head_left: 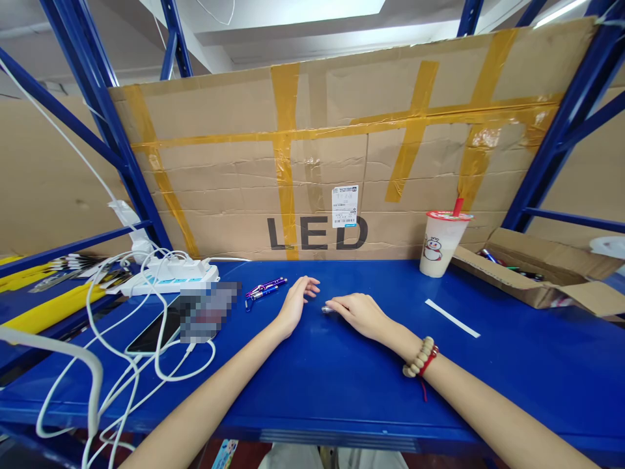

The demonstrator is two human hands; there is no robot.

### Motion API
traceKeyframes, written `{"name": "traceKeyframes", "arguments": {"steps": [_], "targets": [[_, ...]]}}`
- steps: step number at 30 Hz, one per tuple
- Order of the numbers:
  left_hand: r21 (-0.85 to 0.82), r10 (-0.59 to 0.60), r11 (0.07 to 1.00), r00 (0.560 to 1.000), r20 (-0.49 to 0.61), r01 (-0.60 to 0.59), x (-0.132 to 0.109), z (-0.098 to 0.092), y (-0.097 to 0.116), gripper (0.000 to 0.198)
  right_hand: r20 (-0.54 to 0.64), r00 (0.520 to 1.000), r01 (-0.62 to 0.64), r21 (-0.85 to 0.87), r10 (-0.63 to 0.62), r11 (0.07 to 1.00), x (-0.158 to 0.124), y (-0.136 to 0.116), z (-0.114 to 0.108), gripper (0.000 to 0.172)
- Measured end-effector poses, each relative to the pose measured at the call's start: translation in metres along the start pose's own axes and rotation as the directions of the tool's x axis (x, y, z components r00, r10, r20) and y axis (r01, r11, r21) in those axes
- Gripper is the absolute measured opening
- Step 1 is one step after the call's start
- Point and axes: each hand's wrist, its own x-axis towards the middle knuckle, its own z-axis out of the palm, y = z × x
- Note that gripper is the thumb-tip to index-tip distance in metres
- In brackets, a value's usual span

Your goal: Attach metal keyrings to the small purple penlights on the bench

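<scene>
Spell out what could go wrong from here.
The small silvery piece at the fingertips of the right hand could slip or roll away across the blue table. The cup stands upright on that table with drink in it; a bump might tip it. White cables hang over the front edge to the left of the left forearm; a snag might drag the phone lying among them.

The right wrist (403,342) wears pale round beads (420,357) and red cord (430,360).
</scene>
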Motion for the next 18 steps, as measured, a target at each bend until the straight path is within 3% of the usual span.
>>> {"name": "traceKeyframes", "arguments": {"steps": [4, 6, 7, 9, 12, 15, 18], "targets": [[0.095, 0.036, 0.995, 0.999, 0.007, -0.036, 0.000, -0.001, -0.001, 0.038, 0.000, 0.996, -0.086, -0.073, 0.086, 0.994, 0.000, -0.002, 0.000, 0.050], [0.278, 0.112, 0.954, 0.994, 0.012, -0.111, -0.001, -0.004, 0.000, 0.035, -0.004, 0.991, -0.131, -0.101, 0.131, 0.986, 0.000, 0.000, 0.001, 0.044], [0.414, 0.167, 0.896, 0.986, 0.025, -0.162, -0.002, -0.006, 0.001, 0.031, -0.009, 0.988, -0.152, -0.116, 0.152, 0.982, 0.000, 0.002, 0.001, 0.041], [0.715, 0.265, 0.658, 0.961, 0.077, -0.238, -0.004, -0.011, 0.002, 0.024, -0.031, 0.982, -0.190, -0.155, 0.187, 0.970, 0.000, 0.008, 0.001, 0.035], [0.942, 0.258, 0.305, 0.964, 0.058, -0.139, -0.006, -0.020, 0.003, 0.030, -0.079, 0.967, -0.255, -0.225, 0.243, 0.940, 0.000, 0.017, -0.002, 0.031], [0.992, 0.199, 0.125, 0.978, -0.061, 0.036, -0.006, -0.028, 0.001, 0.035, -0.127, 0.941, -0.338, -0.287, 0.314, 0.896, 0.000, 0.026, -0.009, 0.029], [0.990, 0.167, 0.039, 0.975, -0.144, 0.139, -0.004, -0.033, 0.001, 0.033, -0.197, 0.899, -0.437, -0.343, 0.391, 0.832, -0.002, 0.034, -0.017, 0.024]]}}
